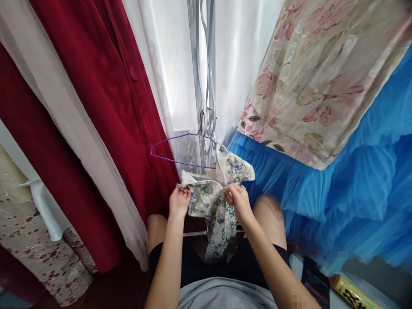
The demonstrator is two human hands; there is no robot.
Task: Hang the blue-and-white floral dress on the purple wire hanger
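Note:
A white garment with a blue, green and yellow floral print (220, 234) hangs in front of my knees, its lower part between my thighs. One shoulder of it is on the right side of a thin purple hanger (158, 143); the hanger's left arm is bare. My left hand (180, 201) is closed on the edge of the garment's left part, just below that bare arm. With curled fingers, my right hand (238, 199) pinches the cloth near the middle. The hanger's hook is up against a grey metal pole (195, 56).
Red (96, 86) and white drapes hang on the left, beside a plastic-covered floral cloth (35, 240). To the right hang a pink-flowered garment (309, 94) and blue tulle (363, 184). A phone (313, 281) and a yellow package (349, 292) lie at lower right.

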